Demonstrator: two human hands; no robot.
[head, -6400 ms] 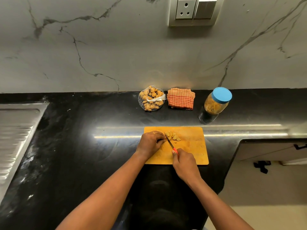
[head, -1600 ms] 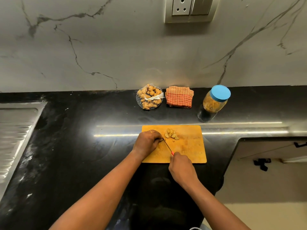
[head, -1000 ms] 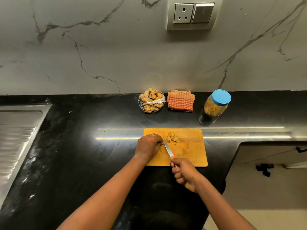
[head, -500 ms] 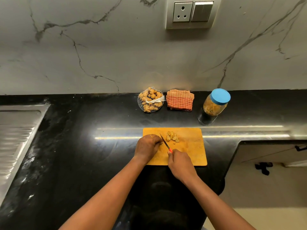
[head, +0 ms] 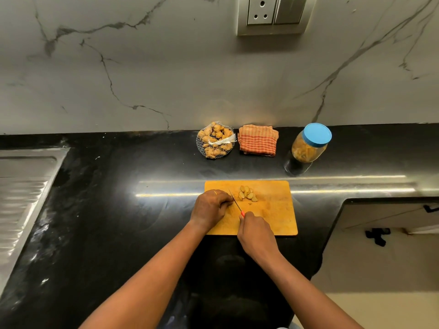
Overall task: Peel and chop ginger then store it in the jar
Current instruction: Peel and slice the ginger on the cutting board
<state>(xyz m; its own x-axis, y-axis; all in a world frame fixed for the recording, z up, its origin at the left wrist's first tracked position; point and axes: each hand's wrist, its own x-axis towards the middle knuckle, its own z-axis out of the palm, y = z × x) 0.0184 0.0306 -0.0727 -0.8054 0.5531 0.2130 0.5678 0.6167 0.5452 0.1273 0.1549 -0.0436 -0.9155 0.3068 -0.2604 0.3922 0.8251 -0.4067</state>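
On the black counter lies a yellow chopping board (head: 273, 214). My left hand (head: 210, 207) sits curled on the board's left part, its fingers closed over a ginger piece that is hidden beneath them. My right hand (head: 255, 231) grips the red handle of a small knife (head: 234, 202), whose blade stands right beside my left fingertips. A small heap of ginger slices (head: 247, 194) lies just right of the blade. The jar (head: 308, 148), with a blue lid and yellowish contents, stands closed at the back right.
A net bag of whole ginger (head: 215, 143) and a folded orange checked cloth (head: 258, 140) sit by the marble wall. A steel sink drainboard (head: 23, 186) is at the far left. The counter's edge steps inward at the right (head: 344, 203).
The knife has kept rising and falling beside my left fingertips. The blade now stands closer to my left hand than half a second ago. The slice heap stays put.
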